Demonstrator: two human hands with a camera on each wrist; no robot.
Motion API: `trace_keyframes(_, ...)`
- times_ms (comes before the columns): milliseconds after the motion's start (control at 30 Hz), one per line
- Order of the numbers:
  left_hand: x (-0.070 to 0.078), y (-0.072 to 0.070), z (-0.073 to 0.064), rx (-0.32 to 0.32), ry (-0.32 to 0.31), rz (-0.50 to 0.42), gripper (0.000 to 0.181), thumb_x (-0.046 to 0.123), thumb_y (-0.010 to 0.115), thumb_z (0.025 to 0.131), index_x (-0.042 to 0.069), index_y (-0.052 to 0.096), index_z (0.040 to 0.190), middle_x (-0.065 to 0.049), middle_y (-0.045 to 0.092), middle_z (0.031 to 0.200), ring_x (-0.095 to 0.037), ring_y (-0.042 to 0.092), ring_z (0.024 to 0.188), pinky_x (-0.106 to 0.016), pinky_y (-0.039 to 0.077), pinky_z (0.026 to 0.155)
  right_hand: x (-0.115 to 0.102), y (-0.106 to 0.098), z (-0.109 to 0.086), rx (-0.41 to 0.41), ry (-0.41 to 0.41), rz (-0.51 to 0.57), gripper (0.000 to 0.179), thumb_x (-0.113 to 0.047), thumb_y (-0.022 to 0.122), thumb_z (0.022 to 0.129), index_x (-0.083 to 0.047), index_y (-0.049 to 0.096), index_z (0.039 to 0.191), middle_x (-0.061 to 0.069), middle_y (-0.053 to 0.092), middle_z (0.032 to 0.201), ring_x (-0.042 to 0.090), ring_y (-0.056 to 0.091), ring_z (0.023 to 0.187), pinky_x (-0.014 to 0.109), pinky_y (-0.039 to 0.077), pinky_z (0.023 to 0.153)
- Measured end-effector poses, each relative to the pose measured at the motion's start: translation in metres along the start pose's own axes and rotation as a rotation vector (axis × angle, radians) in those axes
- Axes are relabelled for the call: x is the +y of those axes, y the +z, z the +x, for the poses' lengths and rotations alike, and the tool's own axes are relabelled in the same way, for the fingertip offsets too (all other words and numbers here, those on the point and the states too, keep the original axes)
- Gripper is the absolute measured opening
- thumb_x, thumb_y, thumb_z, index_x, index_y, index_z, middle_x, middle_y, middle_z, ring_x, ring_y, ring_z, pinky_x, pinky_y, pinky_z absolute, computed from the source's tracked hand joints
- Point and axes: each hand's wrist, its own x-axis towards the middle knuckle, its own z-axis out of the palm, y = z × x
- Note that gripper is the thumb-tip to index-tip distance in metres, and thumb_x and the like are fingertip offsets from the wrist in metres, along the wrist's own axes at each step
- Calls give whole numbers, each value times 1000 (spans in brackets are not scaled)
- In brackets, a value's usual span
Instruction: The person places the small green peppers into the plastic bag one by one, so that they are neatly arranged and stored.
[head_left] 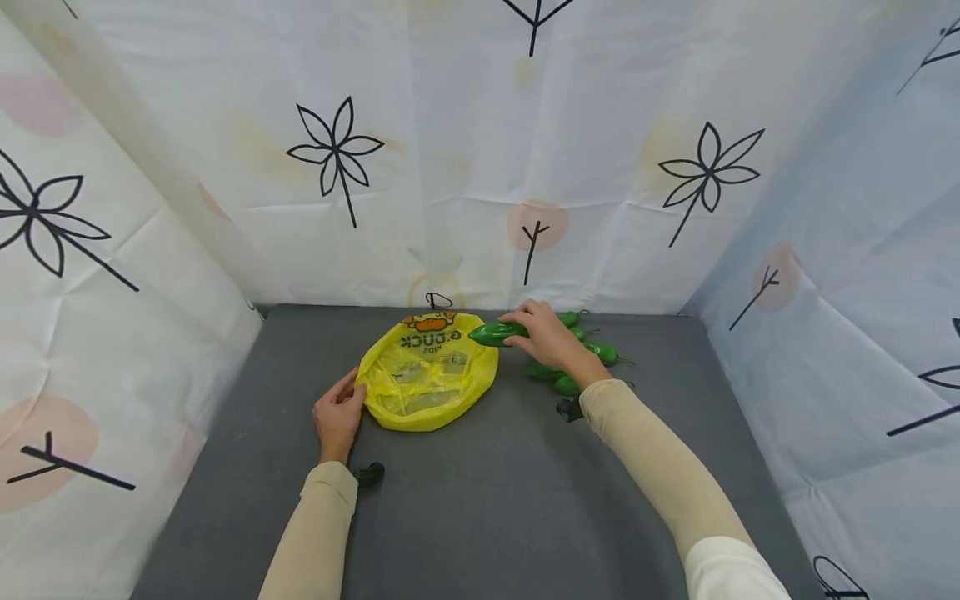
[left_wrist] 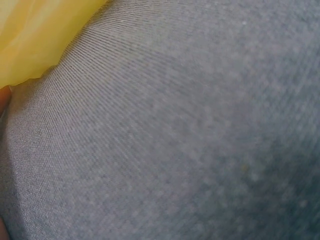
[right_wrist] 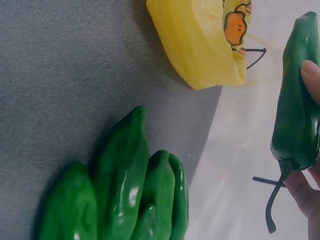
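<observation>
A yellow plastic bag [head_left: 435, 400] printed with a duck and lettering lies on the table, its mouth spread wide in a rounded shape. At its left rim my left hand [head_left: 337, 417] pinches the edge between thumb and fingers; the left wrist view catches only a fingertip beside the yellow plastic [left_wrist: 40, 40]. My right hand [head_left: 547, 337] grips a long green pepper [right_wrist: 295, 100], held up off the table near the bag's right rim. Beneath and beside the right hand lie several more green peppers [right_wrist: 120, 185], partly hidden by the wrist in the head view.
Dark grey cloth covers the table [head_left: 465, 517]. White curtains [head_left: 450, 150] with leaf drawings hang at the back and both sides. Small dark wrist devices show under the left wrist [head_left: 370, 475] and the right wrist [head_left: 570, 408].
</observation>
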Motion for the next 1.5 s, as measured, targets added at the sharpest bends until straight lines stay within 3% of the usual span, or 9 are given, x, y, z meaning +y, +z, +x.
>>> trace_keyframes(200,-2,-1,1,-4,-2,-16,35,27,73,93,26,74,128,-12,77,115,13,63,82,-3,46,72,-4,0,13,-33,18,13,41,-27,67,99,-15,64,138,10,59,122,28,55,110,48,44,103)
trace_keyframes(667,-3,1,2,-5,-16,-10,37,32,76,92,29,73,128,-12,77,116,13,63,79,-3,46,73,-17,2,46,-98,27,45,42,-28,67,100,-19,62,141,7,57,125,26,54,113,43,47,95)
trace_keyframes(900,-5,0,2,-14,-25,-4,36,32,76,92,31,73,128,-12,77,116,8,63,78,-6,47,71,-21,11,59,-129,37,67,43,-28,66,100,-19,61,142,9,56,128,28,53,117,44,47,97)
trace_keyframes(1500,-4,-1,2,-36,-16,-21,42,39,78,90,32,71,131,-7,75,125,18,62,89,-2,47,76,-32,36,89,-197,59,82,45,-28,64,101,-17,60,144,11,57,132,29,54,120,46,47,100)
